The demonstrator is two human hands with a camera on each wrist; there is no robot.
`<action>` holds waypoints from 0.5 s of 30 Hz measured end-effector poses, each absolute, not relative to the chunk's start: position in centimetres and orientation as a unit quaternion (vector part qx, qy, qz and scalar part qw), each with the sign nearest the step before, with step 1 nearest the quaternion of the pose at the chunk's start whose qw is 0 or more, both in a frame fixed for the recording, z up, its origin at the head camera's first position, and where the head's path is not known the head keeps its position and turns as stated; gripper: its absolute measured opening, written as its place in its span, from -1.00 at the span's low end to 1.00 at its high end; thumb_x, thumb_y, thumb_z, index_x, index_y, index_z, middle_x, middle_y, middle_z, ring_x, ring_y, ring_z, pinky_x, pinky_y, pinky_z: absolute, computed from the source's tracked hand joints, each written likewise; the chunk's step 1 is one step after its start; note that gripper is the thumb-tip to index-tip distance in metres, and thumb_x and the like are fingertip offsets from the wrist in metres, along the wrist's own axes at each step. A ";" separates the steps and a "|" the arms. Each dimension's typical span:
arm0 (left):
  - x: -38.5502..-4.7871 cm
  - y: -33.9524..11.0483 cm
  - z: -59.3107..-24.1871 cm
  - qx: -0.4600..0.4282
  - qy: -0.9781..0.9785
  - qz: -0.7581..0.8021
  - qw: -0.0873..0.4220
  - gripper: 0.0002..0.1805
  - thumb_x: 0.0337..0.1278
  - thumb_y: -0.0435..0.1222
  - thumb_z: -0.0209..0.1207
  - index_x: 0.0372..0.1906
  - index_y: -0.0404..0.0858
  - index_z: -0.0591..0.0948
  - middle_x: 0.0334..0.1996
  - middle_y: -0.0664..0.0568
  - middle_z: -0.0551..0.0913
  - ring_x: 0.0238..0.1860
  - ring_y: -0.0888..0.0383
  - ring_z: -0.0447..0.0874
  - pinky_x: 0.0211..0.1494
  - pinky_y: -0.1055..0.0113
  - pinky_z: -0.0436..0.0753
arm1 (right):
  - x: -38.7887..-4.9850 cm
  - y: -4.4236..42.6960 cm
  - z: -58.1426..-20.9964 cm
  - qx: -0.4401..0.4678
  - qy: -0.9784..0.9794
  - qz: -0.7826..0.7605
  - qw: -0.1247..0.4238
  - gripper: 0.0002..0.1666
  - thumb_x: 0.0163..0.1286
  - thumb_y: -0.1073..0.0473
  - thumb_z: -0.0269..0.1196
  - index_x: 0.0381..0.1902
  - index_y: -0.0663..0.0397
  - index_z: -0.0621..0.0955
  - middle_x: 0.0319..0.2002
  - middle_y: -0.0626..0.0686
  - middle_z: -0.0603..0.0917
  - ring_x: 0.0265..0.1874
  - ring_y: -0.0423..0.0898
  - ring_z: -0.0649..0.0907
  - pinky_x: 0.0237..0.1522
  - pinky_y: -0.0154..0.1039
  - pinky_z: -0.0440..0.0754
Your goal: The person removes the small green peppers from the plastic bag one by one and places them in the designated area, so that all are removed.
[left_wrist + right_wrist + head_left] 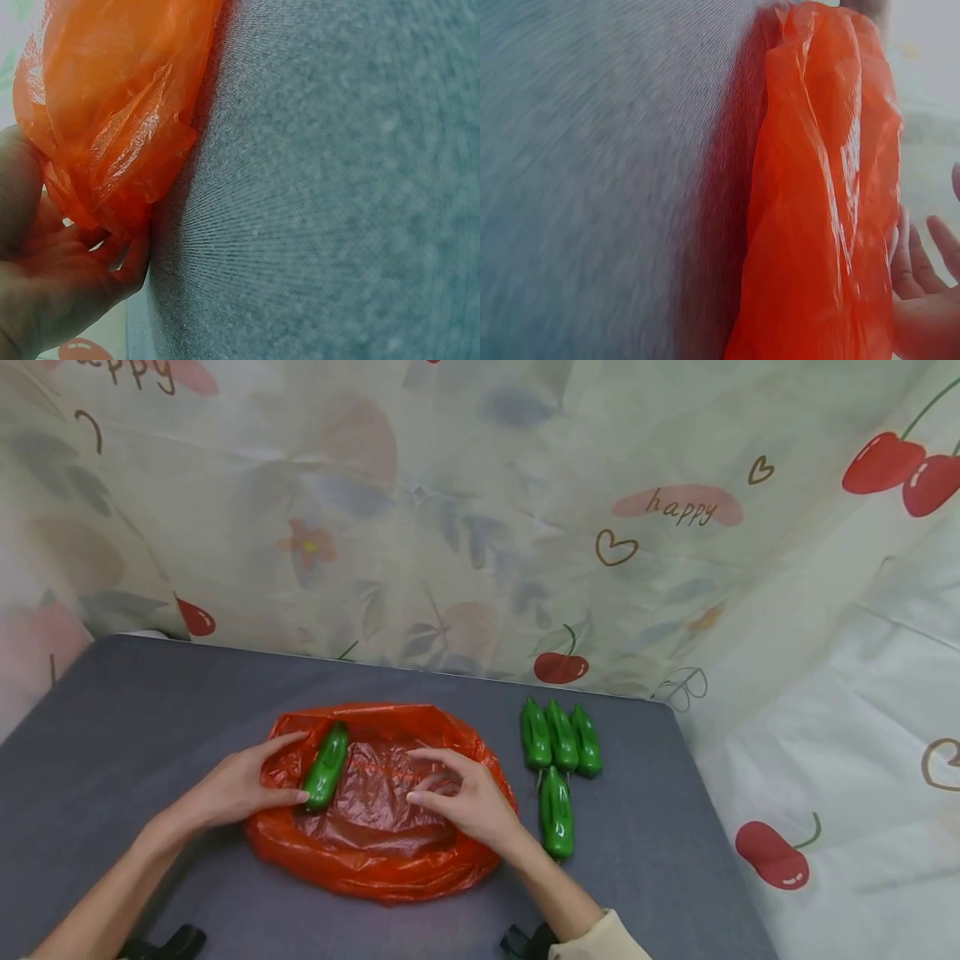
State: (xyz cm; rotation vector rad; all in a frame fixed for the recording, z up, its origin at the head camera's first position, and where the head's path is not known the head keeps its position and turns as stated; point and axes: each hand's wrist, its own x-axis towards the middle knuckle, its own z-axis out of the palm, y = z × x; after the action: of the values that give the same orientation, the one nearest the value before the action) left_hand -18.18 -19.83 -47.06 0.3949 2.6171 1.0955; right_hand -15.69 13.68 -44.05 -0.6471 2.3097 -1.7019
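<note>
A red plastic bag (390, 875) lies on the table with its mouth spread wide and its rim rolled outward. One glossy green chili pepper (327, 768) rests inside, against the bag's left side. My left hand (236, 783) holds the bag's left rim, its thumb tip beside the pepper's lower end. In the left wrist view, fingers (124, 266) of that hand curl against the outside of the orange-red plastic. My right hand (467, 793) hovers over the right part of the bag, thumb and fingers apart with nothing between them.
Several more green peppers (557, 810) lie right of the bag, three side by side and one in front of them. The grey table (637, 893) ends at a printed curtain (480, 527) behind and at the right.
</note>
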 end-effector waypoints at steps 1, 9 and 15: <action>-18.2 -19.8 -47.0 0.137 0.906 0.378 0.136 0.05 0.00 0.12 0.41 0.49 -0.32 0.24 0.21 -0.40 0.45 0.07 -0.18 0.52 0.03 -0.12 0.58 | -15.8 13.4 -44.3 -0.220 0.782 -0.575 0.101 -0.41 0.30 0.29 0.38 0.29 0.05 0.55 -0.04 0.20 0.68 -0.18 0.02 0.71 -0.21 -0.25 0.65; -18.0 -19.7 -46.8 0.132 0.911 0.366 0.136 0.07 -0.02 0.16 0.41 0.48 -0.34 0.25 0.22 -0.44 0.44 0.08 -0.21 0.52 0.04 -0.15 0.57 | -15.7 11.2 -44.4 -0.232 0.775 -0.574 0.126 -0.46 0.31 0.16 0.41 0.25 -0.02 0.59 -0.17 0.14 0.74 -0.25 -0.10 0.73 -0.27 -0.28 0.66; -18.0 -19.7 -46.8 0.130 0.911 0.366 0.139 0.06 -0.02 0.14 0.42 0.48 -0.34 0.25 0.23 -0.44 0.43 0.07 -0.21 0.52 0.03 -0.15 0.58 | -15.8 9.7 -45.0 -0.237 0.775 -0.569 0.142 -0.45 0.30 0.16 0.41 0.25 -0.04 0.58 -0.21 0.07 0.76 -0.32 -0.20 0.74 -0.34 -0.30 0.67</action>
State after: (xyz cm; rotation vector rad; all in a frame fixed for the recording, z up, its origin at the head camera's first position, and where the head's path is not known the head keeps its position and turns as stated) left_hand -17.98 -19.68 -46.76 0.3764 2.6320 1.0589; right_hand -15.78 9.73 -45.01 -0.6835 2.2359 -1.6430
